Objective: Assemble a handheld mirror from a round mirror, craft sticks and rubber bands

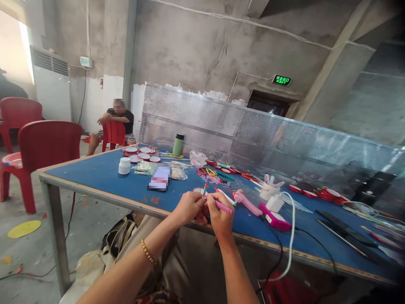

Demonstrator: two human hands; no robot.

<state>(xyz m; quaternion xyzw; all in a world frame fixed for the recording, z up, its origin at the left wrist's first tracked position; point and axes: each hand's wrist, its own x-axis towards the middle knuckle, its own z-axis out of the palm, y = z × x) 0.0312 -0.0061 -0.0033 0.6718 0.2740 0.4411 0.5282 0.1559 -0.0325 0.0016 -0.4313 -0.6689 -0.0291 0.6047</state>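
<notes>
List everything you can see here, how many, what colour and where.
Table: one, blue, in front
Bottle: one, green, table's far side
Jar: one, white, table's left
Phone: one, dark edges, right of jar
Discs: many, white and red, table's far side
Cup: one, pale, right of centre
Handled tool: one, pink, left of cup
Clutter: too jumbled to count, mixed colours, mid-table
Chairs: at least three, red, left
Seated person: one, dark top, background
Mesh screen: one, silver, behind table
Exit sign: one, green, upper right
Pen: one, pink, in right hand
Left hand: one, gold bracelet, table edge
Right hand: one, bare, around pen
</notes>
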